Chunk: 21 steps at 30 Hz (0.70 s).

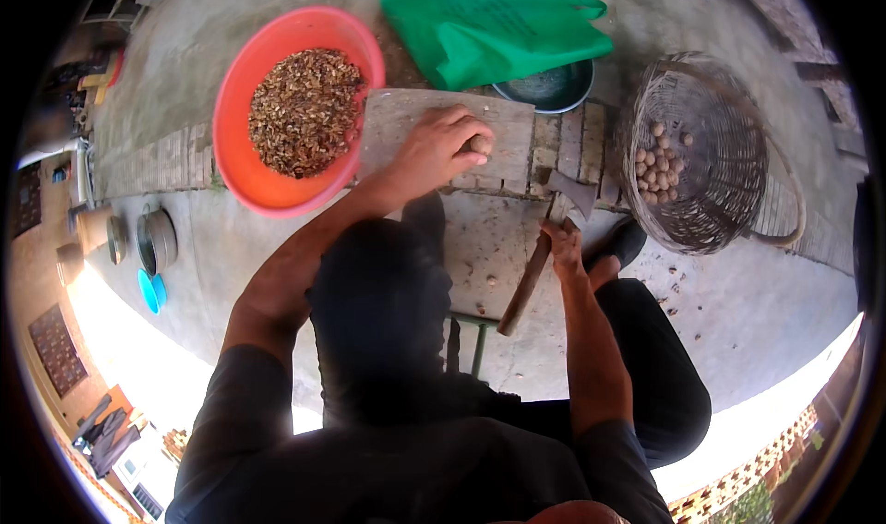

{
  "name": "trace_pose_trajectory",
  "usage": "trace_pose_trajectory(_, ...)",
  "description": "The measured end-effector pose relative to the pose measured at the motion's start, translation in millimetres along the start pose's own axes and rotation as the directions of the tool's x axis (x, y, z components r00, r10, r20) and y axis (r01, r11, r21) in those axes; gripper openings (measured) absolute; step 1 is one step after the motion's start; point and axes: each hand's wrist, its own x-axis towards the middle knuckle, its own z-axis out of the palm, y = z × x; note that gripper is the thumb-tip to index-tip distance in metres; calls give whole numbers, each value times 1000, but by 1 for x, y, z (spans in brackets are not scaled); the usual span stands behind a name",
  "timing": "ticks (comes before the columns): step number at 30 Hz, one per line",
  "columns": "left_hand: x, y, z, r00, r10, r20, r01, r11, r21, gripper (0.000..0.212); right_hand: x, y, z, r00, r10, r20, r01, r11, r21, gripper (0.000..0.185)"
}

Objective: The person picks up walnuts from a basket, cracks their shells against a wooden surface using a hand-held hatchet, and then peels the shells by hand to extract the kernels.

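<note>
My left hand grips a whole walnut between thumb and fingers, above a wooden board. To its right, my right hand is closed round the wooden handle of a hatchet, just below the metal head. The handle slants down to the left. Left of the board stands a red plastic basin with a heap of walnut pieces in it. On the right, a wicker basket holds several whole walnuts.
A green bag lies partly over a metal bowl beyond the board. Shell bits are scattered on the concrete floor at the right. My shoe is close to the basket. Buckets and a blue basin stand far left.
</note>
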Motion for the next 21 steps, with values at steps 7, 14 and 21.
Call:
trace_pose_trajectory(7,-8,-4,0,1000,-21,2,21,999,28,29,-28,-72,32,992,33,-123,-52,986,-161,24)
trace_pose_trajectory(14,-9,-1,6,987,135,-90,-122,983,137,22,-70,-137,68,970,-204,-133,141,915,-378,27)
trace_pose_trajectory(21,-9,-7,11,990,90,-109,-80,993,88,34,-120,-192,106,960,-261,-104,178,852,-492,26)
